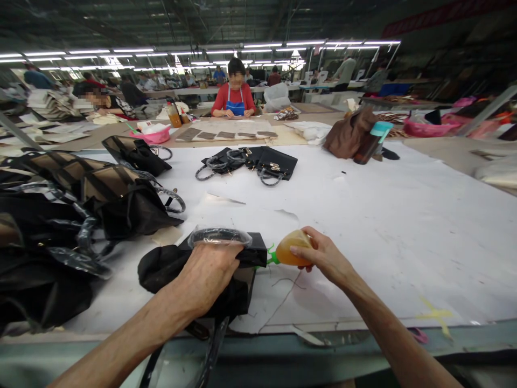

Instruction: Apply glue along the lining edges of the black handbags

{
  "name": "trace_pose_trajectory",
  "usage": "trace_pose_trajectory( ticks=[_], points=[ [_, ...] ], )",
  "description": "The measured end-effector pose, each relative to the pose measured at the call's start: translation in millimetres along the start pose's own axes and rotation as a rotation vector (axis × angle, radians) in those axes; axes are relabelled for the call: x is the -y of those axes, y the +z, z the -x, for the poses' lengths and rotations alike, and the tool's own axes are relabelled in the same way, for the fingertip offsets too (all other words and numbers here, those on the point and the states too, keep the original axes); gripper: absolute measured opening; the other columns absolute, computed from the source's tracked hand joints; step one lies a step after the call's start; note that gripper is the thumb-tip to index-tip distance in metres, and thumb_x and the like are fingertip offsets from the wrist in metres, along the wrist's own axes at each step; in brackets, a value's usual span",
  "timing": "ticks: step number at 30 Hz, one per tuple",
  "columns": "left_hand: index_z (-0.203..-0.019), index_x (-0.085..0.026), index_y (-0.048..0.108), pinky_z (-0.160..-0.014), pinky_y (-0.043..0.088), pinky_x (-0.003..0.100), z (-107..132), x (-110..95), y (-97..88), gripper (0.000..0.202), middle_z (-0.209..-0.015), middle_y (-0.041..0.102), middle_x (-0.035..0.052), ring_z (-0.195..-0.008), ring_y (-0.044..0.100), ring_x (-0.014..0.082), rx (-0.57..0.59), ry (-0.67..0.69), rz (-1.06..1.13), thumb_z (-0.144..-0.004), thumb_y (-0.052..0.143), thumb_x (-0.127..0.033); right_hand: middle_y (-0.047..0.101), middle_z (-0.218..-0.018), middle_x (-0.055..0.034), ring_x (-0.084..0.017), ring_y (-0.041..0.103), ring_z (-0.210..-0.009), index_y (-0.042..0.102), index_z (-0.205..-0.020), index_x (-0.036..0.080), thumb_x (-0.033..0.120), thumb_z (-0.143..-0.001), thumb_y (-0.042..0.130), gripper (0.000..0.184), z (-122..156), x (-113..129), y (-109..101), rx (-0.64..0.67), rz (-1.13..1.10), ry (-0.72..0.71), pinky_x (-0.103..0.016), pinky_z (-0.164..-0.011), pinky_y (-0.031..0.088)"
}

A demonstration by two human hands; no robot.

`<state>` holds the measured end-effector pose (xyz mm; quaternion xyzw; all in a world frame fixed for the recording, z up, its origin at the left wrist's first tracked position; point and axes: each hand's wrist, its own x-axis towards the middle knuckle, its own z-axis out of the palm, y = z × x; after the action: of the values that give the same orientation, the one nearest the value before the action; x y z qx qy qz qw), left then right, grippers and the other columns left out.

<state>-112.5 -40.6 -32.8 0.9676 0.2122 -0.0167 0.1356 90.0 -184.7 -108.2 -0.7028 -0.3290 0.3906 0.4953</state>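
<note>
left hand [216, 267] gripping black bag [237, 299] at lower center of frame, right hand [323, 252] wrapped around amber bottle [287, 249] just right of it, green nozzle [274, 258] at bag's edge, white-covered tabletop [383, 237], other bags [125, 210] bunched frame left, handled black pieces [285, 160] upper center

Bright tube lights [305, 43] — dim roof [161, 24]

Lies open across the white tabletop [388, 226] at right; blocked left by heaped bags [125, 207], near centre by the held handbag [237, 296], farther off by small bags [286, 160] and a brown bundle [345, 134].
</note>
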Motion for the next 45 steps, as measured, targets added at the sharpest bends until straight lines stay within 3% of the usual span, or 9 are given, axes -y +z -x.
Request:
trace_pose_trajectory(
  ticks=[11,22,34,45],
  points=[
    [-0.089,-0.014,0.062,-0.082,0.047,0.037,-0.6,0.0,-0.8,0.023,-0.094,0.066,0.0085,-0.090,0.061,0.0236,0.038,-0.022,0.018,-0.081,0.042,-0.011,0.055,-0.069,0.0021,-0.021,0.053,-0.064,0.051,-0.086,0.021,0.041,-0.073,0.068,0.030,3.5,-9.2,12.8,-0.153,0.169,-0.098,-0.028,-0.054,0.040],
    [-0.090,-0.016,0.061,-0.081,0.048,0.038,0.3,4.7,2.1,0.022,-0.096,0.067,0.0091,-0.090,0.063,0.0254,-0.024,0.028,0.002,-0.079,0.043,-0.012,0.054,-0.076,-0.0004,-0.021,0.051,-0.070,0.051,-0.087,0.018,0.042,-0.076,0.064,0.030,7.6,-17.9,-2.9,-0.127,0.022,-0.127,-0.029,-0.060,0.038],
    [-0.087,-0.016,0.060,-0.070,0.050,0.034,0.8,4.0,3.0,0.020,-0.085,0.069,0.0072,-0.080,0.065,0.0234,-0.032,0.042,-0.013,-0.078,0.043,-0.010,0.049,-0.068,0.0029,-0.018,0.046,-0.063,0.048,-0.078,0.019,0.042,-0.075,0.066,0.029,1.5,-12.9,4.1,-0.098,0.051,-0.124,-0.028,-0.056,0.033],
    [-0.088,-0.016,0.062,-0.075,0.049,0.035,1.4,7.4,5.1,0.021,-0.089,0.069,0.0070,-0.081,0.065,0.0234,-0.060,0.065,-0.026,-0.079,0.045,-0.010,0.050,-0.068,0.0034,-0.018,0.046,-0.064,0.050,-0.079,0.020,0.039,-0.075,0.066,0.026,4.1,-0.4,1.5,-0.041,0.049,-0.135,-0.027,-0.056,0.033]
  ],
)
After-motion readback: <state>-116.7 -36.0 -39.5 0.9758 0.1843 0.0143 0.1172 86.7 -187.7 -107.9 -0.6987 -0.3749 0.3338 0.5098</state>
